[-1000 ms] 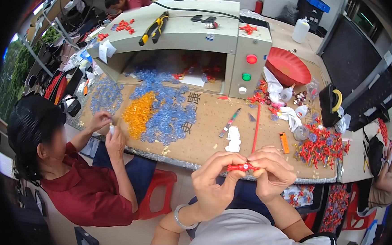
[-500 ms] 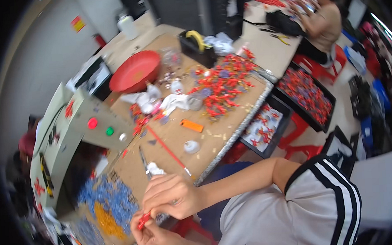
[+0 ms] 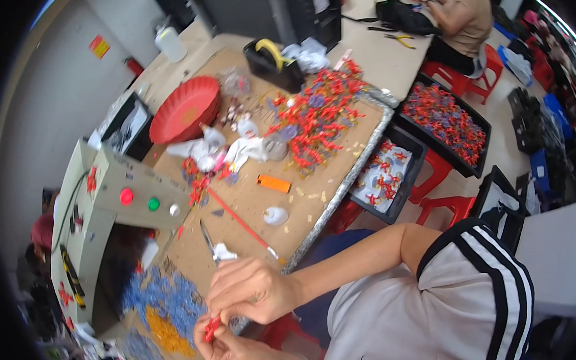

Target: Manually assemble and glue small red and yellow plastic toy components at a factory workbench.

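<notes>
Both hands meet near the lower middle, over the near table edge. In my left hand [image 3: 236, 351], the fingers pinch a small red plastic piece [image 3: 211, 328]. My right hand [image 3: 254, 289] is closed above it, thumb and fingertips on the same piece; any finer detail between the fingers is hidden. Just beyond the hands lie a pile of clear blue pieces [image 3: 166, 293] and a smaller heap of orange-yellow ones [image 3: 166, 329]. Tweezers [image 3: 207, 236] and a red stick-like brush [image 3: 244, 225] rest close to my right hand.
A pale machine [image 3: 123, 183] with coloured buttons stands at the left. On the table sit a red basin [image 3: 185, 110], an orange block [image 3: 274, 183], a small white bottle [image 3: 275, 215] and a red-purple heap [image 3: 317, 115]. Black trays [image 3: 421, 162] flank the table; a person [image 3: 466, 17] sits beyond.
The view has shifted slightly, so the table's things sit a little further left and the picture is sharper. Both hands keep hold of the red piece, almost in place.
</notes>
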A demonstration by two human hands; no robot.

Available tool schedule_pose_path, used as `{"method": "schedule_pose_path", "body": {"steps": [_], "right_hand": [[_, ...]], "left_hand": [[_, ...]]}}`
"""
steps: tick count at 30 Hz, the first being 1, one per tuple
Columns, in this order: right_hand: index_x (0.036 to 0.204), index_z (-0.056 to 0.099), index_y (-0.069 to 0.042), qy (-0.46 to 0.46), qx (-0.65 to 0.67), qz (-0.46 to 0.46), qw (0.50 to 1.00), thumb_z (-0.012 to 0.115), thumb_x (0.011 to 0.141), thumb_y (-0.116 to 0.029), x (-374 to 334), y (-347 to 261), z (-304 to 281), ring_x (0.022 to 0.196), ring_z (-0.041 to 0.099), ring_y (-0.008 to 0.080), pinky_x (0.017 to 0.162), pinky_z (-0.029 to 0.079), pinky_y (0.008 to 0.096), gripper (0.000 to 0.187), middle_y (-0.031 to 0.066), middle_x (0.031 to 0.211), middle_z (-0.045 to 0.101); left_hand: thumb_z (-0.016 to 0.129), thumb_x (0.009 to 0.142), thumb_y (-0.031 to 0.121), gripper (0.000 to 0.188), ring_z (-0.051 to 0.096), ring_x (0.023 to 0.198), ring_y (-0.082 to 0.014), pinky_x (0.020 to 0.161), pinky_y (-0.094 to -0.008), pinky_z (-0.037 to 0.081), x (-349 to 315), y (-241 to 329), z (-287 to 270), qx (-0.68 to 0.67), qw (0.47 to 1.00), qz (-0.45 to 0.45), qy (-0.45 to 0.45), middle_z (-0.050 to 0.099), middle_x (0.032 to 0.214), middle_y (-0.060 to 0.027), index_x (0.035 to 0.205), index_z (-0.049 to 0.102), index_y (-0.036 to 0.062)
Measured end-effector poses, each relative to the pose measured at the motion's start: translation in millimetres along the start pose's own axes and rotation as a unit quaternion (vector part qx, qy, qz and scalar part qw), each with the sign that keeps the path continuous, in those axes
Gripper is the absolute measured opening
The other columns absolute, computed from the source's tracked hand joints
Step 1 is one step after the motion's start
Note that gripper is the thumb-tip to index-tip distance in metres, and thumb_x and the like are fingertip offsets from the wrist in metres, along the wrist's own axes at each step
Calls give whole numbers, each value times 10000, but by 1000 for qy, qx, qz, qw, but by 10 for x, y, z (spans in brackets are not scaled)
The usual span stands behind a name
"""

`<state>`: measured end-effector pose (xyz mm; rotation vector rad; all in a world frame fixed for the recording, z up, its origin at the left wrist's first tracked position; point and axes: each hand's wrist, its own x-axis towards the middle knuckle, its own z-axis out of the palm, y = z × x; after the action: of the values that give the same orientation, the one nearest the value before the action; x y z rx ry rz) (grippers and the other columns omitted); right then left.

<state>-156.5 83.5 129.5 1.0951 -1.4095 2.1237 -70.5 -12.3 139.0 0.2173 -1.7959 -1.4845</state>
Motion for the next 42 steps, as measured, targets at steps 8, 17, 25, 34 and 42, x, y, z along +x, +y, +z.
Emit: {"method": "schedule_pose_path", "body": {"steps": [8, 17, 25, 34, 42], "right_hand": [[791, 704, -17, -68, -95, 37, 992, 701, 673, 47, 80, -43, -57, 729, 659, 220, 690, 477, 316, 134, 78, 783, 698], [784, 692, 20, -115, -90, 127, 981, 717, 741, -19, -98, 171, -12, 703, 648, 246, 676, 476, 326, 62, 116, 758, 681], [785, 699, 12, -101, -54, 217, 970, 717, 734, -2, -480, 485, -43, 704, 646, 210, 717, 475, 324, 56, 101, 756, 687], [789, 704, 5, -67, -37, 263, 962, 726, 733, -11, -619, 496, -174, 712, 649, 204, 722, 474, 320, 62, 95, 762, 691], [834, 726, 14, -77, -20, 360, 930, 735, 772, -47, -559, 503, -284, 712, 649, 157, 669, 488, 276, 87, 108, 774, 703]], "left_hand": [[623, 814, -64, 83, 623, 847, -178, 763, -275, 498, 28, 128, 6, 5, 999, -50, 0, 647, 923, -132, 897, 617, -65], [595, 828, -103, 119, 622, 822, -107, 716, -235, 536, -30, -148, -102, -94, 981, -171, 12, 635, 922, -85, 943, 614, -85], [617, 847, -74, 135, 587, 819, -88, 723, -217, 499, -202, -501, -128, -86, 964, -250, 31, 636, 907, -72, 981, 610, -91], [645, 861, -27, 143, 582, 790, -84, 691, -200, 486, -270, -596, -54, -76, 961, -266, 11, 636, 887, -73, 981, 613, -98], [666, 877, 62, 189, 603, 737, -78, 670, -201, 479, -244, -657, -3, -76, 942, -327, 5, 670, 841, -73, 1007, 630, -71]]}}
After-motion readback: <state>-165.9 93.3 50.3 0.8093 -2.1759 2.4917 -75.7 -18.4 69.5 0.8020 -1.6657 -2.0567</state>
